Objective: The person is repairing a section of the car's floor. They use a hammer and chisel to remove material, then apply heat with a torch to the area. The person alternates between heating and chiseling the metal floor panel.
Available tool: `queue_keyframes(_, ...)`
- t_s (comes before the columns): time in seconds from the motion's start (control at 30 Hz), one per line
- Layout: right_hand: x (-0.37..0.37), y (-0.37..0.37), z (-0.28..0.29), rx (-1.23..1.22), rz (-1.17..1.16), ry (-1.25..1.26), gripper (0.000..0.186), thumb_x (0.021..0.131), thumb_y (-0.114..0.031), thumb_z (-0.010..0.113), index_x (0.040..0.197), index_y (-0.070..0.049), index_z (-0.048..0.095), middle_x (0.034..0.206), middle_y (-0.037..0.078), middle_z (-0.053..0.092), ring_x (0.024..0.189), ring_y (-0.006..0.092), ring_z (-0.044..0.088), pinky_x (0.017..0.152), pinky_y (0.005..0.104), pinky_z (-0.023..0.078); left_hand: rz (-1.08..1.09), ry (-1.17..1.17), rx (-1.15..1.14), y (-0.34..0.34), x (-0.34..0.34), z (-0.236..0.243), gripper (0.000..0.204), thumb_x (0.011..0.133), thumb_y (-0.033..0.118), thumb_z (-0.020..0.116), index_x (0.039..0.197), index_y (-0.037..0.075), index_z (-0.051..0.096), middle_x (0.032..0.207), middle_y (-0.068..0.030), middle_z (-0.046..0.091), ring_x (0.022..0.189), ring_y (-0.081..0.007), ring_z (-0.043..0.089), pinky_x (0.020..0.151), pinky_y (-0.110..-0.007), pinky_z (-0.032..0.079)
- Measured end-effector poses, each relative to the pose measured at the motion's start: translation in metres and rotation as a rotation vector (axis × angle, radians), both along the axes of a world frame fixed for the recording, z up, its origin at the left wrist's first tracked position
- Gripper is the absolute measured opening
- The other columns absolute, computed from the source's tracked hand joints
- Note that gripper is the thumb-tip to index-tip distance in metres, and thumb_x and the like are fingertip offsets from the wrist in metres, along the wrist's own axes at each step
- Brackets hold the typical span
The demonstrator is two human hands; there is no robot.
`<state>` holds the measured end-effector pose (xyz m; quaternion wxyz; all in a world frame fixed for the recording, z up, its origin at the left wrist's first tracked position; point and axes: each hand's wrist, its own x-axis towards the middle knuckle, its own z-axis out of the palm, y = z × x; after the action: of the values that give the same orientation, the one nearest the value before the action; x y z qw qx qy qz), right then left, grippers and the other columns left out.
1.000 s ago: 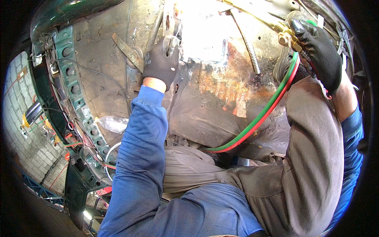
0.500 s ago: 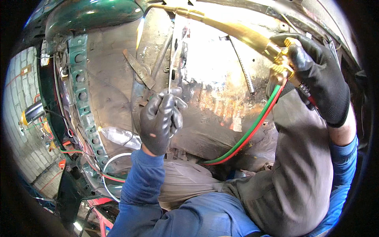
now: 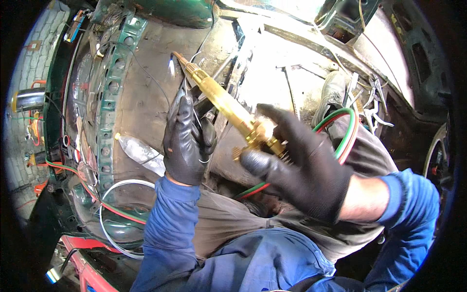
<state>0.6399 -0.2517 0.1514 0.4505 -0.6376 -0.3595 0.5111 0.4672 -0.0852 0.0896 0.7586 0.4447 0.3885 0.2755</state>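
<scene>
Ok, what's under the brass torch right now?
Beneath the brass torch lies the rusty metal floor panel, with the left hand holding a thin wire just below it. The right hand covers the torch's rear end and the hose connection.

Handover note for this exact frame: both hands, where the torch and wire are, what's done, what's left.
Right hand: gloved, gripping the brass torch at its valve end; the nozzle points up-left over the rusty car floor.
Left hand: gloved, closed on a thin wire near the torch barrel.
Hoses: the green and red pair loops from the torch over the right leg.
Done: torch and wire are both in hand. No flame shows at the nozzle.
Left: likely lighting the torch and bringing the wire to the panel; no heated spot on the floor can be made out.
</scene>
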Motion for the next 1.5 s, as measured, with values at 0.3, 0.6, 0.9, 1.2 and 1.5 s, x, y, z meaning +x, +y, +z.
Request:
queue_keyframes(0.3, -0.072, 0.003, -0.006, 0.123, 0.202, 0.269, 0.074, 0.108, -0.041, 0.065, 0.158, 0.006, 0.037, 0.125, 0.021, 0.068, 0.115, 0.0234, 0.067, 0.099, 0.0360, 0.055, 0.027, 0.182, 0.132, 0.008, -0.048, 0.018, 0.046, 0.109, 0.044, 0.059, 0.131, 0.005, 0.068, 0.091, 0.0006, 0.066, 0.078, -0.0091, 0.061, 0.068, -0.025, 0.051)
queue_keyframes(0.6, 0.106, 0.123, -0.266, -0.665, 0.431, -0.665, 0.055, 0.100, -0.036, 0.064, 0.143, -0.002, 0.062, 0.146, 0.022, 0.063, 0.120, 0.0366, 0.070, 0.105, 0.0475, 0.056, -0.096, 0.265, 0.125, 0.020, -0.087, 0.021, 0.067, 0.105, 0.053, 0.059, 0.135, -0.007, 0.063, 0.078, -0.0059, 0.065, 0.063, -0.0116, 0.058, 0.058, -0.026, 0.046)
queue_keyframes(0.9, 0.112, 0.120, -0.392, -0.946, -0.459, -0.704, 0.064, 0.098, -0.043, 0.071, 0.143, -0.002, 0.052, 0.138, 0.024, 0.058, 0.133, 0.0403, 0.060, 0.109, 0.0498, 0.053, 0.006, 0.323, 0.218, 0.043, -0.109, -0.003, 0.078, 0.098, 0.061, 0.066, 0.128, -0.011, 0.062, 0.073, -0.0095, 0.064, 0.058, -0.0154, 0.059, 0.051, -0.029, 0.045)
queue_keyframes(1.2, 0.108, 0.127, -0.405, -0.744, -0.624, -0.369, 0.056, 0.092, -0.040, 0.074, 0.129, -0.002, 0.058, 0.122, 0.026, 0.073, 0.118, 0.0418, 0.070, 0.104, 0.0485, 0.054, 0.015, 0.022, 0.030, 0.074, -0.101, -0.039, 0.066, 0.108, 0.050, 0.059, 0.132, -0.011, 0.055, 0.071, -0.0138, 0.064, 0.049, -0.0170, 0.057, 0.044, -0.030, 0.044)
queue_keyframes(1.5, 0.012, 0.168, -0.417, -0.157, -0.950, 0.339, 0.046, 0.099, -0.013, 0.068, 0.137, 0.009, 0.055, 0.126, 0.029, 0.070, 0.118, 0.0360, 0.069, 0.103, 0.0423, 0.052, -0.163, -0.170, 0.011, 0.094, -0.101, -0.049, 0.061, 0.112, 0.045, 0.051, 0.147, -0.005, 0.043, 0.068, -0.0162, 0.066, 0.035, -0.0182, 0.045, 0.034, -0.036, 0.037)
